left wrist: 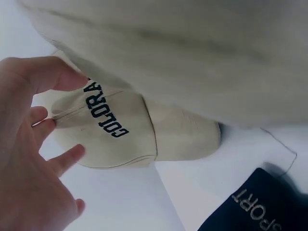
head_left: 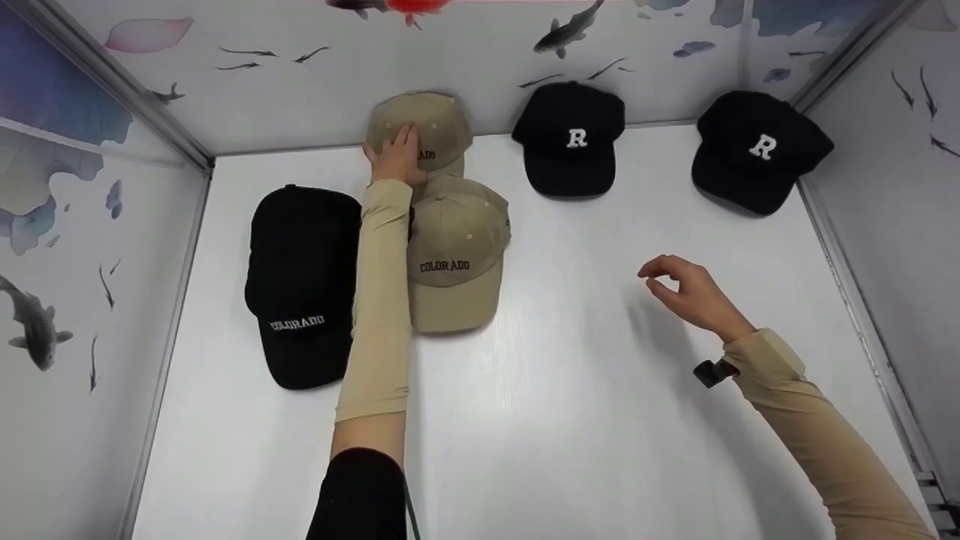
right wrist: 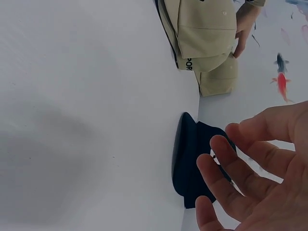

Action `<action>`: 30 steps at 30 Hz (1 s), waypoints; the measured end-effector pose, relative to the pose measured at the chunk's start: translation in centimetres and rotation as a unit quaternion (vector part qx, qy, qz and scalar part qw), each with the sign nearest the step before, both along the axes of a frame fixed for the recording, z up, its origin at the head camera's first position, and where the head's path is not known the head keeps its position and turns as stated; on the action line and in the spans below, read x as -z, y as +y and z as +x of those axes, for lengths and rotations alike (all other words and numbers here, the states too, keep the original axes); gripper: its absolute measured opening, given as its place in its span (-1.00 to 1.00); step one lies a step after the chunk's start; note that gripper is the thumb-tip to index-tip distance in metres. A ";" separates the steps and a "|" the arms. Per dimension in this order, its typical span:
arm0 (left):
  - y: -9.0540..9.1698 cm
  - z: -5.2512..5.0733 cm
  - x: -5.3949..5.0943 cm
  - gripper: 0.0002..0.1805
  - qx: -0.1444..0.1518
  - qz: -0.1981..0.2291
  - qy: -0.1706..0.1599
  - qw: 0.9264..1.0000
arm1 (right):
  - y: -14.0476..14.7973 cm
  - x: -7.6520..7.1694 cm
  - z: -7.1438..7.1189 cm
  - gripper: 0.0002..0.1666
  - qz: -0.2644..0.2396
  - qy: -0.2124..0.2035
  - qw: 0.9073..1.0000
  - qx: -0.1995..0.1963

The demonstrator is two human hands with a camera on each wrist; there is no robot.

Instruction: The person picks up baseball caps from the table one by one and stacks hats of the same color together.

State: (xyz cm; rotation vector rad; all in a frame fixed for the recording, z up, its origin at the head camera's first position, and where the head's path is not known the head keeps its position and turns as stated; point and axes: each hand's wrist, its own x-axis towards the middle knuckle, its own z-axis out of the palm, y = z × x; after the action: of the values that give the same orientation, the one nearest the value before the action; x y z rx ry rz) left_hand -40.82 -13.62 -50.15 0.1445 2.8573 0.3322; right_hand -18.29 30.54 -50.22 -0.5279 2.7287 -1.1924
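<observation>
Behind the stacked beige cloth caps (head_left: pixel 457 236), the left hand (head_left: pixel 395 159) rests, fingers apart, on a rounded beige cloth cap (head_left: pixel 448 124); right of the stack, the right hand (head_left: pixel 696 296) hovers empty, loosely curved.

Under my left fingers (head_left: pixel 409 142), the baseball cap (head_left: pixel 442 124) was tan with dark lettering; the stacked caps (head_left: pixel 456 232) nearer me matched, lettered black. Left of those fingers, black caps (head_left: pixel 304 255) bore white COLORADO; to their right, a near-black cap (head_left: pixel 571 161) and another such cap (head_left: pixel 739 169) showed a white R.
</observation>
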 end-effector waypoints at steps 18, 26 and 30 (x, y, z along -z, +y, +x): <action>1.4 -0.9 -0.6 -0.01 -0.019 -0.081 0.012 0.996 | 1.5 0.5 0.6 -0.81 -0.008 -0.021 0.999 0.026; 1.1 -0.9 -0.2 -0.24 -0.027 -0.091 0.036 0.995 | 1.6 0.5 0.8 -0.80 0.003 -0.033 0.999 0.023; 0.5 -0.8 0.1 -0.30 -0.038 -0.101 0.050 0.993 | 1.6 0.5 0.9 -0.80 0.004 -0.036 0.999 0.023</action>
State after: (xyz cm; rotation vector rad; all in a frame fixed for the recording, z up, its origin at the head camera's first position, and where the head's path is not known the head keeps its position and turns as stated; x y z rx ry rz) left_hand -41.60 -13.10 -50.24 0.0134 2.9792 0.0497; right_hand -17.40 32.18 -50.68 -0.4146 2.6976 -1.1868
